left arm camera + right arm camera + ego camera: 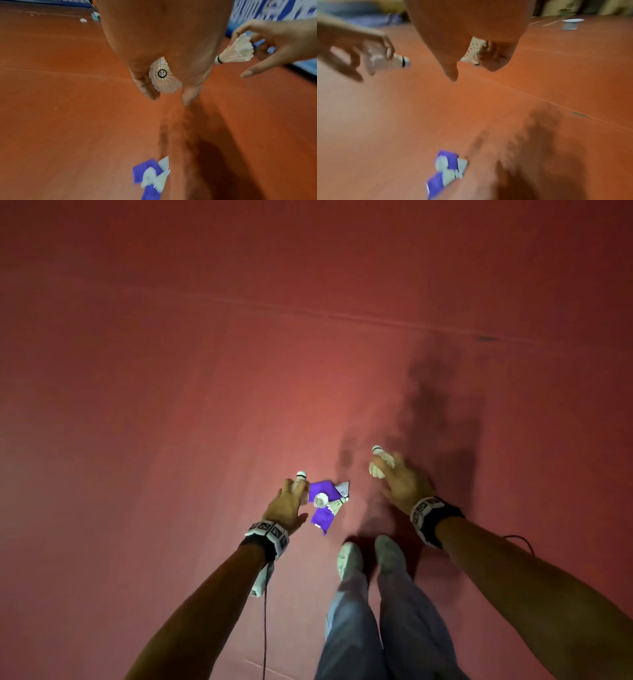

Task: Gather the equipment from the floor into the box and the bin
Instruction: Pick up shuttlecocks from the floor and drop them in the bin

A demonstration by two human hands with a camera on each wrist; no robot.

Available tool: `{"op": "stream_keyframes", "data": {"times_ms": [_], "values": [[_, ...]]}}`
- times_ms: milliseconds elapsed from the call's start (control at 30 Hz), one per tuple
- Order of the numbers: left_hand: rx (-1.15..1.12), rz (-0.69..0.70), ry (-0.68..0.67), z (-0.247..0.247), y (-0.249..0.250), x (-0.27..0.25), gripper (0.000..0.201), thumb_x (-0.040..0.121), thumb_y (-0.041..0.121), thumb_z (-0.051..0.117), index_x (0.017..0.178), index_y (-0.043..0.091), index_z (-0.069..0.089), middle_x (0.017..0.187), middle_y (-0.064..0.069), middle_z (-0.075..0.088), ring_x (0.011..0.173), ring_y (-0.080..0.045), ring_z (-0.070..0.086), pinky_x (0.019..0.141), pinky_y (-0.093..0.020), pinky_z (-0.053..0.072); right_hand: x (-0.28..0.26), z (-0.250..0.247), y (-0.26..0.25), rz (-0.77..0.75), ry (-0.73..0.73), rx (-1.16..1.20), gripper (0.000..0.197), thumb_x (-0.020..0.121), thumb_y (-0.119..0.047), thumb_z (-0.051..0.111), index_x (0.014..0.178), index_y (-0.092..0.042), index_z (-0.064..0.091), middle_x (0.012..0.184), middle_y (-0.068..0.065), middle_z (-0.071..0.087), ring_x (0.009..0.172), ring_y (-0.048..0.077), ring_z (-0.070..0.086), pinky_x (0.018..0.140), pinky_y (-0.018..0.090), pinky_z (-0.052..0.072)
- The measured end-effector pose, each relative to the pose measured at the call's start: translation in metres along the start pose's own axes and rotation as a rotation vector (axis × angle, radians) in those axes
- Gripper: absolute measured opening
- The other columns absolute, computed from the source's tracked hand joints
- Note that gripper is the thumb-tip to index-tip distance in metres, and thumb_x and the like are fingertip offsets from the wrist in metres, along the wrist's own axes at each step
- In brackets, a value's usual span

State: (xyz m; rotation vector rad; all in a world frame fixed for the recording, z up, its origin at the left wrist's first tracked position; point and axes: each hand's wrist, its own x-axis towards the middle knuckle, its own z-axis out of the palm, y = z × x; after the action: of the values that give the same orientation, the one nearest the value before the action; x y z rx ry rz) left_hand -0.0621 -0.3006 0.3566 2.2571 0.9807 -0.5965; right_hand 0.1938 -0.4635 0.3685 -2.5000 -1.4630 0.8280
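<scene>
- Nearest the head camera, two legs in pale trousers stand on the red floor, with two light shoes side by side.
- Each forearm wears a black wrist strap with black-and-white marker blocks, and a thin cable hangs from the left one.
- The left hand has its fingers curled round a white shuttlecock, whose banded cork pokes out past the fingertips; the left wrist view looks at that shuttlecock cork-end on, between the fingers.
- The right hand pinches a second shuttlecock by its feather skirt, cork pointing away from the person; its other fingers spread loosely.
- On the floor between the two hands, just ahead of the shoes, lie two purple flat pieces, possibly card or packaging.
- Three loose shuttlecocks lie bunched on and against the purple pieces, touching one another.
- Shadows of the arms fall across the floor ahead of the right hand, and a faint pale line crosses the floor farther off.
- Far off, the right wrist view shows a blurred pale bin-like container on the floor, and the left wrist view a blue-and-white banner along the edge.
</scene>
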Motion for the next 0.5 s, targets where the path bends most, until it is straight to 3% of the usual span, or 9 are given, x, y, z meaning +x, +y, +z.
{"op": "stream_keyframes", "data": {"times_ms": [33,100,167,300,433,500], "values": [[-0.058,0.021,0.038,-0.022,0.023,-0.008,0.093,0.082,0.018,0.080,0.153,0.023,0.021,0.139,-0.011,0.036,0.110,-0.038,0.062,0.089,-0.046,0.056,-0.012,-0.024,-0.005,0.036,0.096,0.063,0.072,0.080,-0.022,0.071,0.145,-0.038,0.044,0.125,0.009,0.054,0.084,0.037,0.068,0.063,0.043,0.060],[-0.149,0.091,0.109,-0.064,0.068,-0.021,0.078,0.084,0.017,0.079,0.148,0.021,0.034,0.139,-0.010,0.035,0.101,-0.037,0.065,0.086,-0.044,0.057,-0.040,-0.081,-0.020,0.134,0.288,0.268,0.071,0.082,-0.023,0.075,0.145,-0.038,0.045,0.121,0.006,0.057,0.093,0.035,0.069,0.073,0.041,0.060],[-0.219,0.177,0.174,-0.099,0.115,-0.033,0.070,0.080,0.015,0.079,0.136,0.030,0.039,0.135,-0.005,0.035,0.093,-0.036,0.065,0.083,-0.046,0.059,-0.066,-0.133,-0.028,0.210,0.479,0.382,0.062,0.083,-0.027,0.077,0.140,-0.032,0.054,0.116,0.003,0.065,0.095,0.030,0.068,0.075,0.036,0.057],[-0.297,0.343,0.326,-0.151,0.211,-0.063,0.065,0.077,0.002,0.074,0.124,0.035,0.045,0.127,-0.003,0.041,0.099,-0.030,0.060,0.091,-0.040,0.055,-0.132,-0.226,-0.035,0.277,0.795,0.747,0.041,0.087,-0.032,0.080,0.122,-0.027,0.061,0.106,-0.009,0.073,0.087,0.005,0.066,0.080,0.014,0.050],[-0.365,0.534,0.423,-0.176,0.301,-0.102,0.052,0.075,-0.005,0.070,0.121,0.015,0.058,0.121,-0.005,0.051,0.098,-0.001,0.050,0.093,-0.020,0.046,-0.206,-0.280,-0.014,0.321,1.030,0.989,0.045,0.087,-0.043,0.080,0.122,-0.046,0.053,0.108,-0.021,0.072,0.093,0.009,0.071,0.086,0.036,0.059],[-0.373,0.617,0.406,-0.180,0.346,-0.123,0.049,0.073,-0.003,0.071,0.116,0.019,0.058,0.110,0.004,0.056,0.094,0.000,0.051,0.086,-0.014,0.042,-0.245,-0.296,0.001,0.373,1.128,1.073,0.049,0.086,-0.047,0.080,0.126,-0.047,0.052,0.109,-0.028,0.067,0.086,0.012,0.069,0.079,0.043,0.061]]}}
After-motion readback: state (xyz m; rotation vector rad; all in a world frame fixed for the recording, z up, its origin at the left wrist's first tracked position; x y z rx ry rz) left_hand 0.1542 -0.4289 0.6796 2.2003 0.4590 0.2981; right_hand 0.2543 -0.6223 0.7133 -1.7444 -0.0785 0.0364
